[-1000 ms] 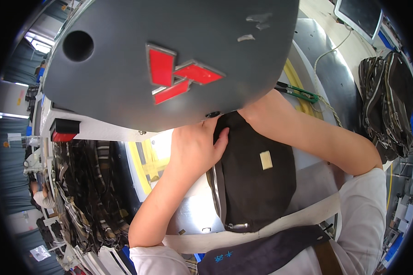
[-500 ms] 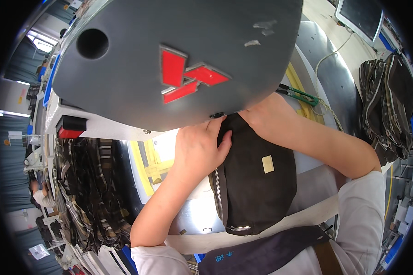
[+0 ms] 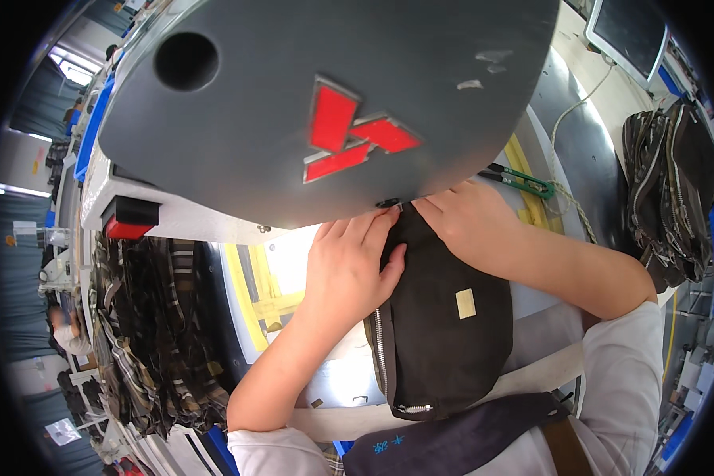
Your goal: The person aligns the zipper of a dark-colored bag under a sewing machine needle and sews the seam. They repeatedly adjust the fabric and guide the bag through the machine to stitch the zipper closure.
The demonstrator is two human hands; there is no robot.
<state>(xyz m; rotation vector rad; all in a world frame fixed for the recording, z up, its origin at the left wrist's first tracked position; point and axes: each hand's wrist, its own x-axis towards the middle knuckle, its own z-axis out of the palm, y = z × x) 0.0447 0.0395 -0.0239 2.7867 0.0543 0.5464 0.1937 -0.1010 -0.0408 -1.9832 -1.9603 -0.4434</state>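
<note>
A black fabric pouch (image 3: 436,349) lies lengthwise under the front of a grey sewing machine head (image 3: 246,135). Its left side carries a metal zipper (image 3: 381,349), and a small piece of yellow tape (image 3: 466,304) sticks to its face. My left hand (image 3: 349,266) holds the pouch's far left edge, fingertips together at the machine and thumb lower on the cloth. Opposite it, my right hand (image 3: 472,226) grips the far right edge with curled fingers. The machine head hides the needle area and the pouch's far end.
Green-handled thread snips (image 3: 523,182) lie beyond my right hand. Striped and dark fabric pieces (image 3: 155,333) are piled at left; zippered black pouches (image 3: 666,190) hang at right. A screen (image 3: 628,36) stands at far right. Yellow tape strips (image 3: 246,297) mark the work plate.
The view has shifted slightly, so the machine head appears farther right. Both hands keep their hold at the pouch's far end, with small finger movements.
</note>
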